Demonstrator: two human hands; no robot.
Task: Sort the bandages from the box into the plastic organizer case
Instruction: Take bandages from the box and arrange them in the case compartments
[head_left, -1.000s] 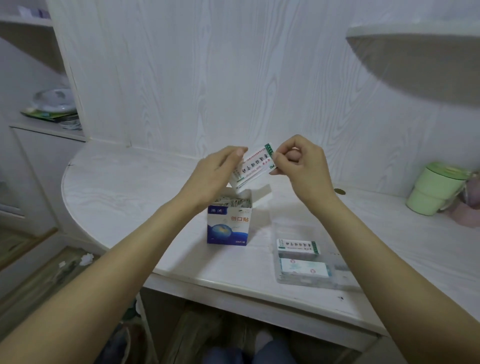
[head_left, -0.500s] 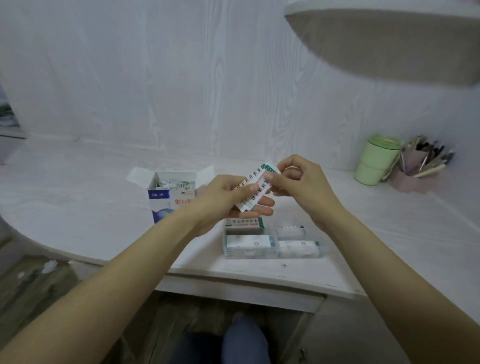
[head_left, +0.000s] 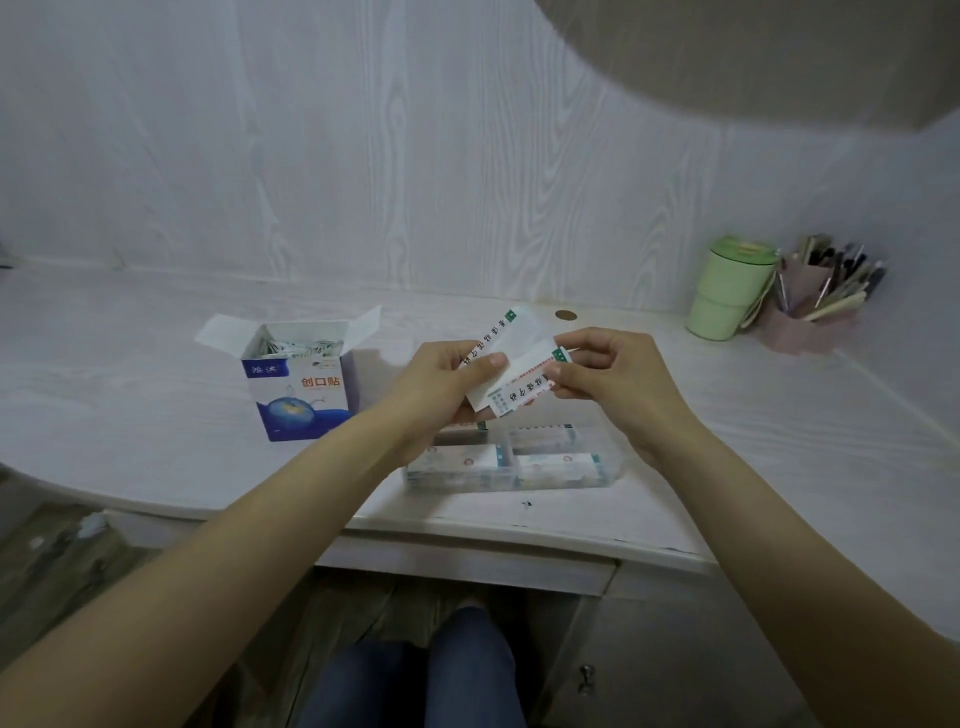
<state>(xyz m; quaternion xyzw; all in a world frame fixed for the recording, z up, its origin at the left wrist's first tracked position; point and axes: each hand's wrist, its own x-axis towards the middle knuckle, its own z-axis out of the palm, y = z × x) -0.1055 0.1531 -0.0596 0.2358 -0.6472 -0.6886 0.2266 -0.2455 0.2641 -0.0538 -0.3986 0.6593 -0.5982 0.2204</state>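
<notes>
An open blue and white bandage box (head_left: 301, 395) stands on the white desk (head_left: 130, 364), with several wrapped bandages inside it. My left hand (head_left: 447, 384) holds a white wrapped bandage strip (head_left: 511, 325) that sticks up to the right. My right hand (head_left: 597, 371) pinches a second bandage strip (head_left: 522, 387), fanned out just below the first. Both hands hover over the clear plastic organizer case (head_left: 608, 475), whose compartments hold stacked bandages. My left hand hides the case's left rear part.
A green lidded cup (head_left: 727, 288) and a pink pen holder (head_left: 815, 306) full of pens stand at the back right. A round brown cable cap (head_left: 566, 314) sits in the desk near the wall. The desk's front edge curves below the case; a shelf overhangs top right.
The stack held between both hands has been split: my right hand has pulled one strip down and to the right, away from the one in my left. The camera has turned right.
</notes>
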